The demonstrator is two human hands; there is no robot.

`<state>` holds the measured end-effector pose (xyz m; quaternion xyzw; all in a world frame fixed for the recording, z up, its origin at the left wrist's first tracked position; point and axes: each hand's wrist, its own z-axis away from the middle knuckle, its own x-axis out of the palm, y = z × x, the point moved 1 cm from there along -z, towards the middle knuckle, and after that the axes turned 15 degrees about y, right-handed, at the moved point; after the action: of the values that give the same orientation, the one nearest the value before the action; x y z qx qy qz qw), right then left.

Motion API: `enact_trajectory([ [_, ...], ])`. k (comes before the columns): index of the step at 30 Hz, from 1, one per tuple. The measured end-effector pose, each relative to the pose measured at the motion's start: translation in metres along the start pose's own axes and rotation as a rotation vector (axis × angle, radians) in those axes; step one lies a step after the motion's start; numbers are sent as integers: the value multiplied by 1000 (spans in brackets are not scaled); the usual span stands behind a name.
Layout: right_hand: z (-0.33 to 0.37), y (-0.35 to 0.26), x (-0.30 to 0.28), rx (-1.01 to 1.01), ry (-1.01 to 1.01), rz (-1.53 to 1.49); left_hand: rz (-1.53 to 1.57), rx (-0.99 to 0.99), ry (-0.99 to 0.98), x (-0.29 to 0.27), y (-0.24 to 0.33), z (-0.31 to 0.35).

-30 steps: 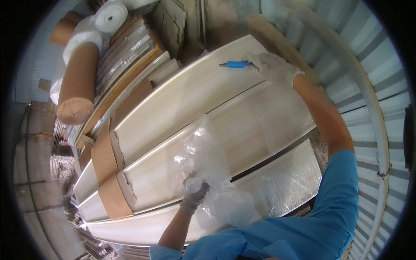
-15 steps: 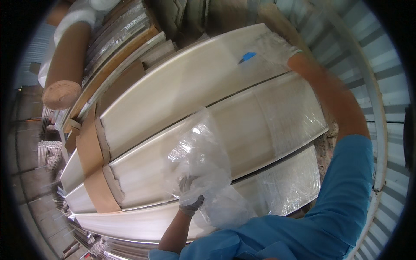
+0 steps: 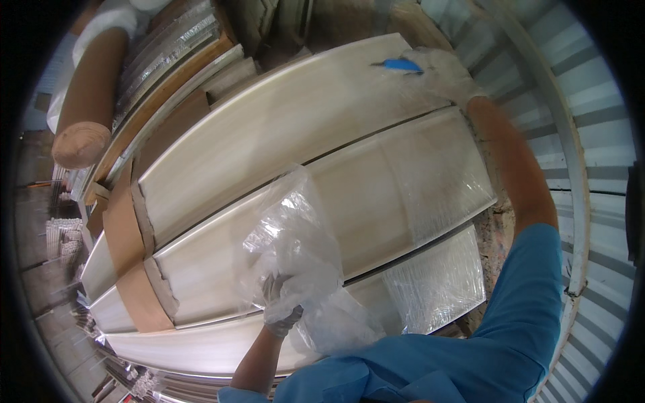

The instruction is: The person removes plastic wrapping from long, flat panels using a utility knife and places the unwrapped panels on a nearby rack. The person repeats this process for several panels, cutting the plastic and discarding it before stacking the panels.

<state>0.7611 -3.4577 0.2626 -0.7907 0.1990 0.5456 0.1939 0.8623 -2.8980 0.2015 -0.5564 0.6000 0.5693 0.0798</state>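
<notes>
My left hand (image 3: 282,310), in a grey glove, is closed around a bunch of crumpled clear plastic film (image 3: 289,232) over the middle and near panels. At the far right my gloved right hand (image 3: 445,75), slightly smeared by motion, grips a blue utility knife (image 3: 403,65) whose thin tip points left. That hand is above the right end of the far cream panel (image 3: 282,114). Beside it lies the middle cream panel (image 3: 366,195), with film wrapped around its right end. The near panel (image 3: 201,349) also carries wrapped film (image 3: 437,275) at its right end.
Brown cardboard strips (image 3: 134,248) lie across the panels' left part. A roll of brown cardboard (image 3: 91,107) stands at the far left beside stacked wrapped boards (image 3: 168,54). A corrugated metal wall (image 3: 571,80) with a pale post (image 3: 576,168) bounds the right side.
My right hand has shifted right and slightly down with the knife, whose tip has swung from down-left to left. The left hand still holds the film; the whole view has shifted slightly.
</notes>
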Motion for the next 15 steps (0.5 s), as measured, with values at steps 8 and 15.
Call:
enact_trajectory([
  [8, -4, -64, 29, -7, -306, -159, 101, -92, 5, 2, 5, -8],
  [15, 9, -68, -5, 26, -350, -257, 18, 32, 28, 12, -7, -4],
])
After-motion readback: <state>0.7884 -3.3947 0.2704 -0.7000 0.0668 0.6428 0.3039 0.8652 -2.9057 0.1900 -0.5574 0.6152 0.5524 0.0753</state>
